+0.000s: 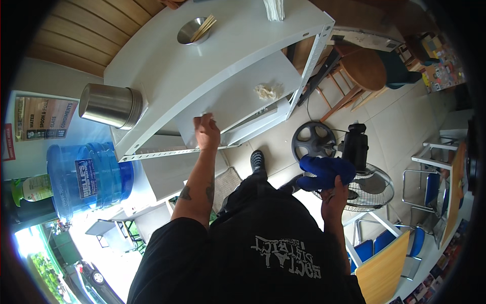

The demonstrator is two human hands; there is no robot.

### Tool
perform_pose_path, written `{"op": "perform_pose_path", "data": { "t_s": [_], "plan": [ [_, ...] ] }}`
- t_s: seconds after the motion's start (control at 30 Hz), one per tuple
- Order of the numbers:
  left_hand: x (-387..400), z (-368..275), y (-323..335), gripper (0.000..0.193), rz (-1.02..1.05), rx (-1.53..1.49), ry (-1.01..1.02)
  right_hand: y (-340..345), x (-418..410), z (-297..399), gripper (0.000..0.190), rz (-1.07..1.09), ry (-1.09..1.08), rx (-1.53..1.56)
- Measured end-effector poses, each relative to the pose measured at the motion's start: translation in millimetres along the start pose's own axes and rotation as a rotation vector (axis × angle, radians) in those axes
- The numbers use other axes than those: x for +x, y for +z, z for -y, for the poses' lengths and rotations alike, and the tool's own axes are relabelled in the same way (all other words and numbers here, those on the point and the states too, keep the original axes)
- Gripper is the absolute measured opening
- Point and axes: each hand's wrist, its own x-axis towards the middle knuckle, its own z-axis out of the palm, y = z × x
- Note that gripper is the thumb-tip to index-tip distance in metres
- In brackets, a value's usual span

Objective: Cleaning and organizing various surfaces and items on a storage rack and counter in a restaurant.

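My left hand (207, 133) reaches over the lower shelf (235, 100) of a white metal rack. Its fingers are bunched around a small whitish thing (205, 113), too little of which shows to name it. Further right on that shelf lies a crumpled off-white rag (268, 91). My right hand (336, 197) is at my right side, gripping a dark blue cloth (326, 173) that hangs in folds in front of a black stand fan (357, 152). The cloth hides part of the fan's wire guard.
On the rack's top shelf (159, 72) are stacked steel cups (110, 106), a steel bowl (188, 32) with wooden sticks and white paper napkins (274, 9). A blue water jug (91, 178) stands left. A round wooden stool (362, 68) and a wooden-topped table (383, 266) are right.
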Motion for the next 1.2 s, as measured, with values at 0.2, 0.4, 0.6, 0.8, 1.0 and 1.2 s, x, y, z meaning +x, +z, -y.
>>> {"op": "perform_pose_path", "data": {
  "t_s": [0.2,0.4,0.6,0.8,1.0,1.2],
  "plan": [
    [39,59,15,0.021,-0.105,0.281,-0.476,0,5,3,0.014,-0.086,0.081,0.104],
    [111,163,20,0.026,-0.101,0.648,-0.207,-7,-6,2,0.015,-0.165,0.084,0.164],
    [162,139,14,0.032,0.344,0.738,-0.182,-21,-23,-17,0.018,-0.198,0.090,0.096],
    [121,-6,96,0.023,0.205,0.021,0.181,-24,-10,-46,0.033,-0.051,0.129,0.059],
    [124,15,53,0.025,0.242,-0.651,-0.502,4,7,-20,0.027,0.107,0.087,0.026],
    [165,110,11,0.026,-0.204,0.392,-0.563,-23,17,-44,0.026,0.120,0.014,-0.029]
  ]
}}
